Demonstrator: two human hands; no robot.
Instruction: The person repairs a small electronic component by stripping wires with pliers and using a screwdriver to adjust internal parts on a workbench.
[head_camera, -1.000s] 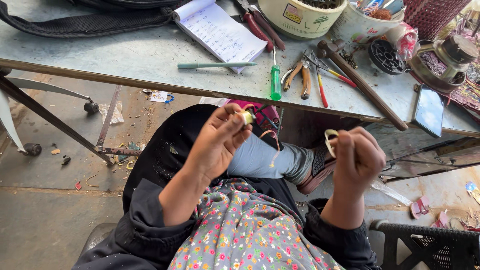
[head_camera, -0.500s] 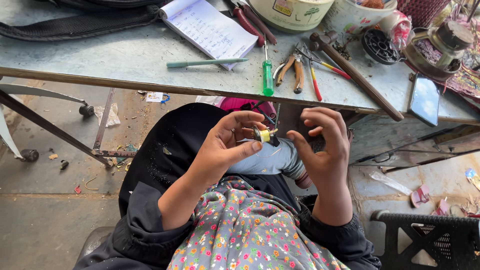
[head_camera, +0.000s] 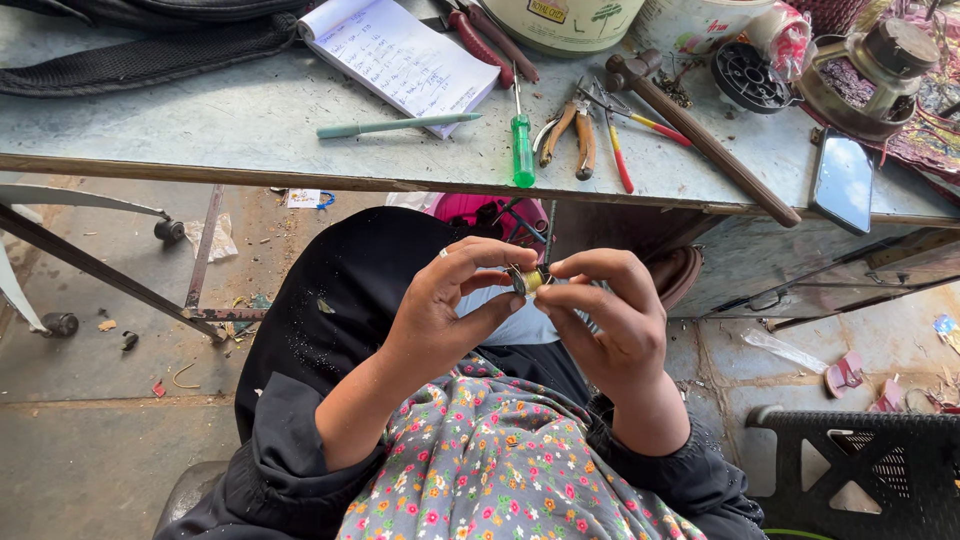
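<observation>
1. Seen from above, the left hand (head_camera: 440, 315) and right hand (head_camera: 610, 315) meet over the person's lap, fingertips pinching a small brass-coloured round part (head_camera: 527, 280) between them.
2. Beyond them, a counter (head_camera: 200, 120) holds a green screwdriver (head_camera: 522, 140), pliers (head_camera: 568, 135), a hammer (head_camera: 700, 130), a notebook (head_camera: 400, 55) and a phone (head_camera: 843, 180).

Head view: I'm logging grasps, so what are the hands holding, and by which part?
A small round brass-coloured part, pinched between both hands: the left hand fingertips on its left side, the right hand thumb and fingers on its right end.
</observation>
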